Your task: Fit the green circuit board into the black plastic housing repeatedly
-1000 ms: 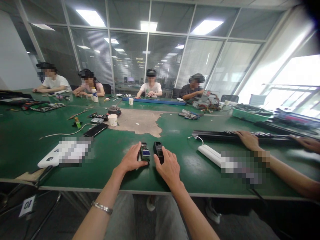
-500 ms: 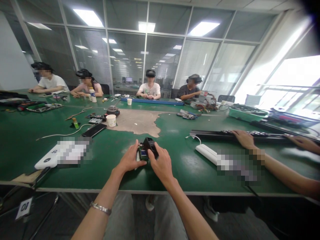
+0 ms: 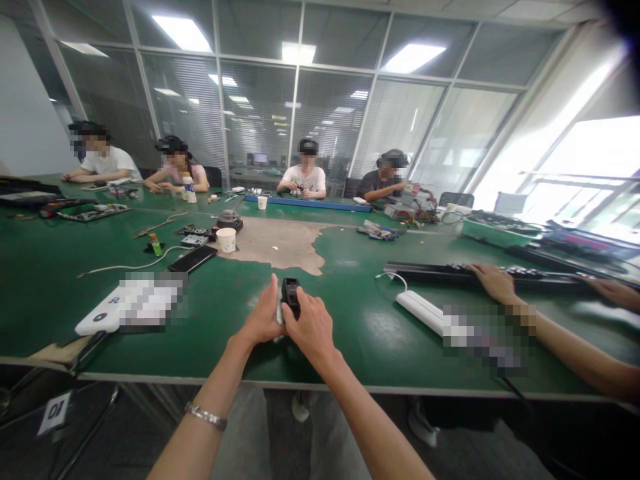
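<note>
Just above the front part of the green table, my left hand (image 3: 263, 315) and my right hand (image 3: 311, 325) are brought close together around a small device. The fingers of my right hand are wrapped over a black plastic housing (image 3: 291, 292) with openings in its end. On the left side of the housing shows a narrow whitish part (image 3: 279, 311), against the palm and thumb of my left hand. My left fingers are straight and pressed against this side. The underside of the device is hidden by my hands.
To the left lie a white power bank (image 3: 100, 310), a black phone (image 3: 193, 259) and a paper cup (image 3: 226, 240). On the right are a white power strip (image 3: 420, 312) and a co-worker's hand (image 3: 494, 281) on a long black rail (image 3: 425, 272). Several people sit opposite.
The black housing has moved left, turned more upright and come against the part in my left hand. The green circuit board and its blue piece are now out of sight between my hands.
</note>
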Demonstrator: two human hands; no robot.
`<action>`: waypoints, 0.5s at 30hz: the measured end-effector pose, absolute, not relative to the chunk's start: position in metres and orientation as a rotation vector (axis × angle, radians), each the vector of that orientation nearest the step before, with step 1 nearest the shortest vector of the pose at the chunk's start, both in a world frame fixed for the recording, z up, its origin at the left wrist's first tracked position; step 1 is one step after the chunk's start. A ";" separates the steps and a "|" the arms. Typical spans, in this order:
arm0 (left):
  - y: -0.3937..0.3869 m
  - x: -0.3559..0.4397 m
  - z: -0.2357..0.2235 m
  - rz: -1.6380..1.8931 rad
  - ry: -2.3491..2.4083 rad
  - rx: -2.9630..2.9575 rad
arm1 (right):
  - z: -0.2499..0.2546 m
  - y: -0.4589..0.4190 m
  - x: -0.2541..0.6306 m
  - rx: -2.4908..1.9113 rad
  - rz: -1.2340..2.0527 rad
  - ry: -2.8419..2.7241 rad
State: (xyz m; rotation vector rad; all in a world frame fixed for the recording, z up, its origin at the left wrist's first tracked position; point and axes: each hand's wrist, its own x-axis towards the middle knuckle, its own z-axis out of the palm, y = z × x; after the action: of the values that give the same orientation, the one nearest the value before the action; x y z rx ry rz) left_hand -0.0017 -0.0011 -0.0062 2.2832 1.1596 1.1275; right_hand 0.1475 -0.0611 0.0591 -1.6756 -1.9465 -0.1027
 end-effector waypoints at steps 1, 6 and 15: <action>-0.001 -0.002 -0.006 1.130 1.158 2.293 | 0.058 -0.062 0.148 -1.682 -0.103 -1.950; -0.002 -0.001 -0.005 1.112 1.142 2.308 | 0.058 -0.066 0.149 -1.686 -0.119 -1.971; -0.001 -0.001 -0.007 1.160 1.091 2.337 | 0.064 -0.063 0.150 -1.686 -0.134 -2.035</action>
State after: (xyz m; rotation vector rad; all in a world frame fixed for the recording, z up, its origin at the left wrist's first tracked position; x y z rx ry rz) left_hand -0.0010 -0.0008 -0.0072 2.3374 1.0909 1.1597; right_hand 0.1503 -0.0627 0.0642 -1.6857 -2.0349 -0.1335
